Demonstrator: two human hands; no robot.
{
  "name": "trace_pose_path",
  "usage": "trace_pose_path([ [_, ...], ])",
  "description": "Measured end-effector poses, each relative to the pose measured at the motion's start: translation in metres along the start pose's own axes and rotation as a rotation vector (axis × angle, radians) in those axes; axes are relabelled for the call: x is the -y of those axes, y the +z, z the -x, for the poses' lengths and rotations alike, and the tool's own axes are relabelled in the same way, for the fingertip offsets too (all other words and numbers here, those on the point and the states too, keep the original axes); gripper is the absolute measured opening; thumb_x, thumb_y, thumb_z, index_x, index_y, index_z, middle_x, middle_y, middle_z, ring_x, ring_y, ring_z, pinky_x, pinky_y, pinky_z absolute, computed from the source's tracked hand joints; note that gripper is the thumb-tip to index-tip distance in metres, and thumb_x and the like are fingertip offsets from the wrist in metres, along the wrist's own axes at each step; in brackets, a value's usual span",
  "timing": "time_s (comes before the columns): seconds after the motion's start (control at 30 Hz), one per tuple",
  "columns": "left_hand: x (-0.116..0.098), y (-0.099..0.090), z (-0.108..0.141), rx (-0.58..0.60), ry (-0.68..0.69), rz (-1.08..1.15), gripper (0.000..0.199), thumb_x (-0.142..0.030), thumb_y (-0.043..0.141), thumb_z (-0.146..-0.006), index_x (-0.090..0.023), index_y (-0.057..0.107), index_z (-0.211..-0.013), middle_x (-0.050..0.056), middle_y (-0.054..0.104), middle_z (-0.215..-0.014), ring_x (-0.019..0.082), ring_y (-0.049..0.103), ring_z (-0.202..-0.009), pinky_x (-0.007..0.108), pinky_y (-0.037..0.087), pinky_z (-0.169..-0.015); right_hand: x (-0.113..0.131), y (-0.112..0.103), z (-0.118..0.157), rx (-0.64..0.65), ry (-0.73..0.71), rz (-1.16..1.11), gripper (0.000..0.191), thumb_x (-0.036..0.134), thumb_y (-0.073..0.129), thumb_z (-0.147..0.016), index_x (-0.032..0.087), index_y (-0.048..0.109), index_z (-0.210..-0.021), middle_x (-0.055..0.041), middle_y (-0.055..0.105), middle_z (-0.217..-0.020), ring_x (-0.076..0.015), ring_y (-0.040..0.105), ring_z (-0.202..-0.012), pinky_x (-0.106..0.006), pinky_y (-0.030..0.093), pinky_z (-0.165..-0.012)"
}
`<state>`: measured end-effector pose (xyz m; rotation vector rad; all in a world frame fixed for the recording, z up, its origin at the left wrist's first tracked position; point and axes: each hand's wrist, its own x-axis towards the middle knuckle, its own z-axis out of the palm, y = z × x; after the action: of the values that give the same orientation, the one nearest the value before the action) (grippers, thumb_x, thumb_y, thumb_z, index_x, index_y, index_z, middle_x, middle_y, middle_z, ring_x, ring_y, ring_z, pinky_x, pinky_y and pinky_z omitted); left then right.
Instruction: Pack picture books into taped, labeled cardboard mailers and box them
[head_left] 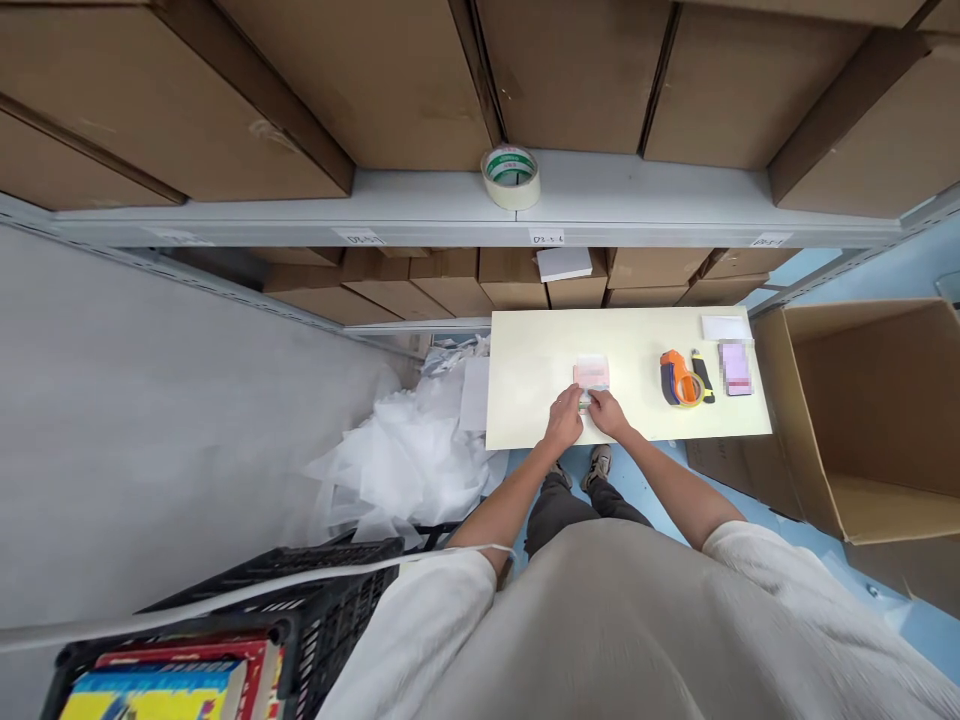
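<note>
Two bare hands meet above the cream table (532,375) that I take as my reference from this remote seat. The left hand (564,418) and the right hand (609,413) are close together near the middle of the table's near edge. Between and just beyond them, flat on the table, I see the pink packet (592,370), its near end partly hidden by the fingers. Both sets of fingers look bent and drawn in narrow at that end; whether they pinch it or only press on it, I cannot tell from here.

On the table's right part I make out an orange tape dispenser (677,378), a black-and-yellow cutter (703,376) just beside it, then a purple item (736,368), blurred to me, with a white slip (725,327) near the table's far right corner. Off the table's right end stands an open cardboard box (877,400). To the table's left I have a heap of white wrapping (412,455), and nearer me than the table, on the left, a black crate (330,610) holding books (157,690). Beyond the table's far edge, a shelf (630,195) bears cartons (577,80) and a tape roll (511,178).
</note>
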<state>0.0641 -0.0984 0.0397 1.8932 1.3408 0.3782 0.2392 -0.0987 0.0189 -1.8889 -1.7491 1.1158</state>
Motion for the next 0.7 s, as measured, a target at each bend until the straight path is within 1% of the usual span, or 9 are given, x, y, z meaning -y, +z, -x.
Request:
trace_pose_path([
  [0.1,-0.016,-0.006,-0.005,0.128,-0.026,-0.121,0.075,0.003,0.048,-0.085,-0.022,0.052,-0.156,0.015,0.057,-0.161,0.031,0.043,-0.159,0.053,0.038,-0.128,-0.004,-0.006,0.006,-0.018,0.02,-0.073,0.043,0.018,0.048,-0.094,0.021,0.077,-0.125,-0.0102,0.078,-0.119,-0.0255,0.069,-0.115,-0.039,0.054,-0.108],
  [0.17,-0.024,-0.009,-0.007,0.192,-0.064,-0.19,0.072,0.003,0.049,-0.086,-0.022,0.053,-0.154,0.015,0.062,-0.156,0.032,0.045,-0.155,0.053,0.04,-0.124,-0.006,-0.011,0.008,-0.11,0.078,-0.097,0.041,0.018,0.049,-0.091,0.02,0.078,-0.12,-0.0112,0.077,-0.122,-0.0259,0.069,-0.117,-0.039,0.054,-0.11],
  [0.23,-0.027,-0.01,-0.007,0.218,-0.082,-0.223,0.067,0.001,0.05,-0.089,-0.021,0.053,-0.153,0.016,0.061,-0.156,0.033,0.047,-0.153,0.05,0.042,-0.121,-0.008,-0.016,0.007,-0.246,0.187,-0.105,0.042,0.019,0.052,-0.087,0.017,0.077,-0.12,-0.0143,0.076,-0.123,-0.0274,0.069,-0.117,-0.041,0.054,-0.11],
  [0.3,-0.026,-0.011,-0.007,0.218,-0.077,-0.216,0.061,-0.003,0.051,-0.094,-0.02,0.053,-0.153,0.017,0.059,-0.158,0.033,0.048,-0.152,0.047,0.044,-0.119,-0.007,-0.02,0.004,-0.313,0.326,-0.138,0.046,0.021,0.055,-0.083,0.015,0.075,-0.124,-0.0145,0.077,-0.118,-0.0279,0.071,-0.111,-0.041,0.056,-0.106],
  [0.4,-0.022,-0.009,-0.009,0.17,-0.09,-0.143,0.049,-0.015,0.055,-0.101,-0.02,0.055,-0.15,0.017,0.063,-0.153,0.033,0.052,-0.149,0.047,0.046,-0.118,0.0,-0.023,-0.004,-0.276,0.484,-0.248,0.042,0.03,0.06,-0.083,0.019,0.076,-0.12,-0.0067,0.078,-0.099,-0.0248,0.072,-0.094,-0.037,0.06,-0.091],
  [0.47,-0.021,-0.007,-0.012,0.135,-0.113,-0.083,0.044,-0.028,0.058,-0.105,-0.021,0.056,-0.148,0.018,0.066,-0.151,0.035,0.054,-0.148,0.047,0.046,-0.118,0.008,-0.023,-0.008,-0.256,0.495,-0.327,0.034,0.042,0.062,-0.087,0.021,0.076,-0.109,-0.0027,0.076,-0.086,-0.0227,0.071,-0.084,-0.034,0.06,-0.081],
  [0.5,-0.022,-0.007,-0.013,0.124,-0.127,-0.059,0.044,-0.034,0.06,-0.106,-0.021,0.056,-0.148,0.018,0.066,-0.15,0.035,0.055,-0.147,0.048,0.046,-0.118,0.013,-0.024,-0.009,-0.251,0.484,-0.365,0.035,0.05,0.061,-0.09,0.021,0.076,-0.103,-0.0019,0.074,-0.081,-0.0221,0.07,-0.08,-0.033,0.059,-0.077],
  [0.6,-0.023,-0.01,-0.016,0.1,-0.175,-0.009,0.044,-0.049,0.06,-0.107,-0.022,0.056,-0.142,0.016,0.07,-0.145,0.036,0.061,-0.141,0.049,0.044,-0.118,0.032,-0.024,-0.012,-0.227,0.452,-0.48,0.052,0.071,0.058,-0.093,0.022,0.073,-0.091,-0.003,0.07,-0.074,-0.0214,0.067,-0.072,-0.032,0.058,-0.069],
  [0.7,-0.019,-0.02,-0.014,0.044,-0.224,0.044,0.037,-0.05,0.062,-0.106,-0.023,0.058,-0.131,0.013,0.076,-0.13,0.035,0.069,-0.129,0.048,0.044,-0.116,0.054,-0.022,-0.012,-0.166,0.447,-0.621,0.064,0.081,0.053,-0.094,0.021,0.073,-0.088,-0.0067,0.072,-0.077,-0.0213,0.068,-0.071,-0.032,0.058,-0.068],
])
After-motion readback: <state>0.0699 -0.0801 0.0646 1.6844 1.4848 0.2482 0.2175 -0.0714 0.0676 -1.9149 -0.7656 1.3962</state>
